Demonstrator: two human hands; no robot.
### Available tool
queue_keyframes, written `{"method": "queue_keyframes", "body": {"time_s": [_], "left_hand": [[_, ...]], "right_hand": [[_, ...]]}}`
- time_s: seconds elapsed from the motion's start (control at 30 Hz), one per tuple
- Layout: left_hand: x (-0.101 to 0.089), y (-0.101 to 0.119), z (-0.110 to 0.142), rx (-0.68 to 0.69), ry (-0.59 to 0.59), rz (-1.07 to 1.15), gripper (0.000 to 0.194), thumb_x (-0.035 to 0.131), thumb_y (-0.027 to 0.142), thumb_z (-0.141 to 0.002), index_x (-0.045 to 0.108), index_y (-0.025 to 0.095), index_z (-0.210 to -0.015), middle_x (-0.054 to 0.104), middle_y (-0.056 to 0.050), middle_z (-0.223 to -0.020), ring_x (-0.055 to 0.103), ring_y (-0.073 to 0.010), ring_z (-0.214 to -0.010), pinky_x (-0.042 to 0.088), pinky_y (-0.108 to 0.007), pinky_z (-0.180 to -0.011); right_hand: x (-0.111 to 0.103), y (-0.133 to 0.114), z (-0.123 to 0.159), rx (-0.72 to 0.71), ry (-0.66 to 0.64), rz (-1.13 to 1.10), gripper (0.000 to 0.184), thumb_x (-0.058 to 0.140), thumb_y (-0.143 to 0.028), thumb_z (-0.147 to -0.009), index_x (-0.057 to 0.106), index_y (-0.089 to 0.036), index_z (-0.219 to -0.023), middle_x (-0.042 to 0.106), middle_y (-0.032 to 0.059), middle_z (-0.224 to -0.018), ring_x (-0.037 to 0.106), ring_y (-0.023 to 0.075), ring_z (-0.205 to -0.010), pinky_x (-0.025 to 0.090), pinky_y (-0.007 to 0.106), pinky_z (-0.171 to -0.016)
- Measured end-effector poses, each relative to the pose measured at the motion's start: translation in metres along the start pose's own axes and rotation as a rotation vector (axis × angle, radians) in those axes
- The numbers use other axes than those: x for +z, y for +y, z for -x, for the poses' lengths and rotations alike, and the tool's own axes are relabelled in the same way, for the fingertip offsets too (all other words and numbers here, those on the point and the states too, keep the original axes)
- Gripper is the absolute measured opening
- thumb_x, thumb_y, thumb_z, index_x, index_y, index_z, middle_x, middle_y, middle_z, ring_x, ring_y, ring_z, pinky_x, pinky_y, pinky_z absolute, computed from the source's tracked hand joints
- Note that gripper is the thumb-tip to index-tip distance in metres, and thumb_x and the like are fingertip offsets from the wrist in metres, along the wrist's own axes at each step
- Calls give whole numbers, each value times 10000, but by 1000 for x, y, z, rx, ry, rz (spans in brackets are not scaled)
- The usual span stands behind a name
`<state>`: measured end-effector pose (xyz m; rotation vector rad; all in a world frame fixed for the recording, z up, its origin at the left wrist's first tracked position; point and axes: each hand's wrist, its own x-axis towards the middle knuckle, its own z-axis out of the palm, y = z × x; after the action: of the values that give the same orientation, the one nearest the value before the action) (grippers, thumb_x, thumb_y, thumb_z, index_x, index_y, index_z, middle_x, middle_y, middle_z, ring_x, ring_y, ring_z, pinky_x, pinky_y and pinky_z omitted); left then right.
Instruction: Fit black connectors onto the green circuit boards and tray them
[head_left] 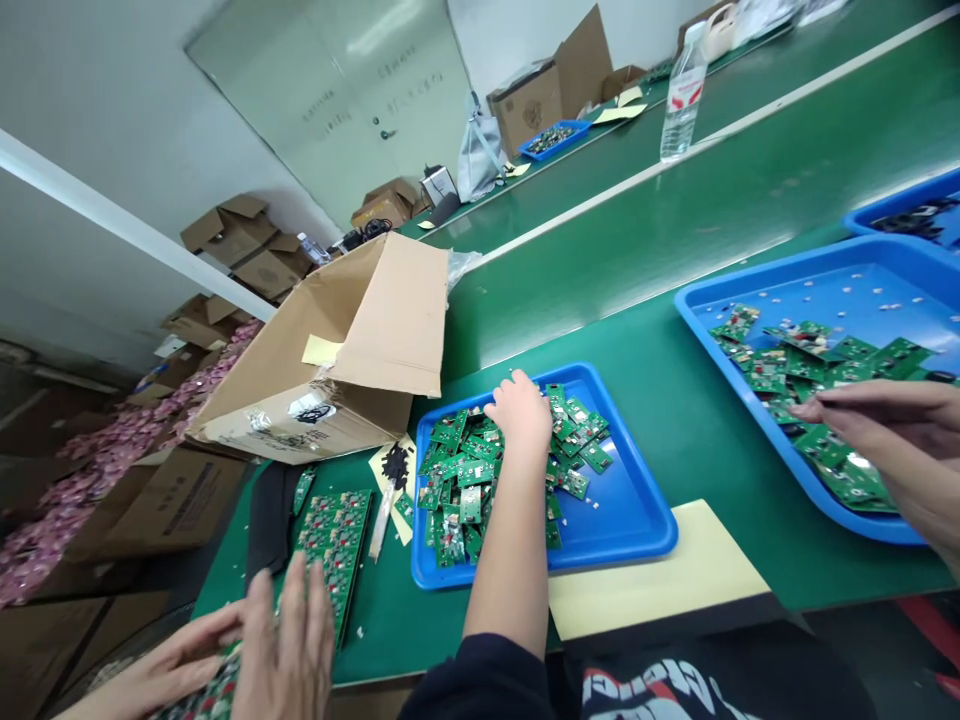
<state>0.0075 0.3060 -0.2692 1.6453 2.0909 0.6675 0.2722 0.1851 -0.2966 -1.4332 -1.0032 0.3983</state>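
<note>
The fingers (pixel 517 384) of the left hand (pixel 526 418) curl down over the green circuit boards (pixel 470 472) heaped in the middle blue tray (pixel 637 515); the back of the hand hides their grip, so I cannot tell whether they hold one. The right hand (pixel 907 425), cut off by the right edge, reaches over more boards (pixel 799 345) in the right blue tray (pixel 739 280); its thumb and forefinger nearly meet, but what is between them, if anything, cannot be made out. Both trays rest on the green surface (pixel 645 385). Behind the right one, another tray of dark parts (pixel 916 218) runs out of the frame. At lower left, a co-worker's hands (pixel 291 630) partly cover a board panel (pixel 349 525) and another assembly (pixel 217 692) cut off below. The cardboard box (pixel 401 330) hides most of its inside, and the wall writing (pixel 405 95) is illegible.
</note>
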Motion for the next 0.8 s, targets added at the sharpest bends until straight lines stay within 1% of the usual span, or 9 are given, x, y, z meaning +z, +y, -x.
{"method": "queue_keyframes", "body": {"time_s": [0.07, 0.13, 0.27, 0.37, 0.47, 0.57, 0.63, 0.7, 0.8], "left_hand": [[0, 3, 2, -42, -9, -29, 358, 755, 39, -897, 708, 142, -1236, 707, -103, -1300, 605, -341, -1363, 389, -672, -1228], [-3, 6, 2, -29, -17, 10, 361, 698, -41, -879, 730, 142, -1188, 723, -106, -1227, 620, -331, -1338, 345, -650, -1255], [-9, 12, 5, 43, -44, 229, 282, 678, -32, -876, 762, 155, -1070, 717, -101, -1096, 703, -253, -1118, 504, -470, -1133], [-10, 19, 19, 80, -90, 432, 389, 771, 74, -851, 735, 165, -1228, 710, -54, -1017, 718, -180, -943, 594, -347, -956], [-10, 29, 45, 45, -290, 912, 566, 880, 180, -759, 725, 188, -1304, 714, -18, -932, 714, -144, -839, 601, -278, -834], [-10, 42, 71, -139, -605, 1435, 525, 930, 182, -668, 795, 199, -1175, 748, -23, -903, 674, -101, -724, 547, -215, -703], [-11, 51, 84, -278, -741, 1572, 438, 911, 156, -651, 826, 181, -1079, 752, -27, -863, 620, -70, -655, 484, -175, -622], [-11, 58, 92, -370, -842, 1633, 372, 920, 236, -667, 836, 150, -1019, 732, -32, -804, 578, -65, -612, 440, -165, -566], [-11, 64, 99, -352, -919, 1645, 423, 991, 354, -668, 833, 147, -1002, 707, -17, -767, 534, -55, -573, 398, -150, -512]], "right_hand": [[1, -3, 2, -16, 3, 9, 421, 897, -637, -761, 819, -250, -908, 782, 72, -891, 774, 243, -742, 698, 351, -693], [3, -4, 4, -51, -5, 20, 368, 878, -602, -805, 817, -258, -920, 783, 58, -870, 774, 222, -720, 693, 313, -682], [8, -5, 8, -152, -79, 22, 288, 804, -564, -903, 808, -282, -957, 784, 29, -830, 777, 191, -694, 665, 236, -627], [13, -8, 13, -240, -147, 32, 205, 751, -487, -973, 796, -291, -1013, 791, 14, -858, 785, 187, -723, 667, 239, -651], [17, -16, 16, -349, -210, 32, 125, 709, -401, -1017, 778, -302, -1053, 793, 0, -933, 789, 179, -795, 667, 257, -725], [21, -29, 14, -459, -251, 20, 102, 657, -284, -1049, 752, -295, -1083, 775, -5, -954, 767, 160, -815, 642, 265, -749], [23, -40, 11, -527, -267, 19, 130, 621, -219, -1062, 729, -277, -1106, 756, -4, -931, 743, 146, -808, 618, 261, -739], [23, -51, 7, -591, -282, 32, 152, 596, -174, -1068, 707, -257, -1129, 742, -2, -921, 722, 136, -816, 598, 253, -738], [20, -64, 2, -670, -304, 70, 171, 592, -123, -1057, 689, -234, -1143, 745, 3, -936, 709, 133, -829, 585, 255, -749]]}}
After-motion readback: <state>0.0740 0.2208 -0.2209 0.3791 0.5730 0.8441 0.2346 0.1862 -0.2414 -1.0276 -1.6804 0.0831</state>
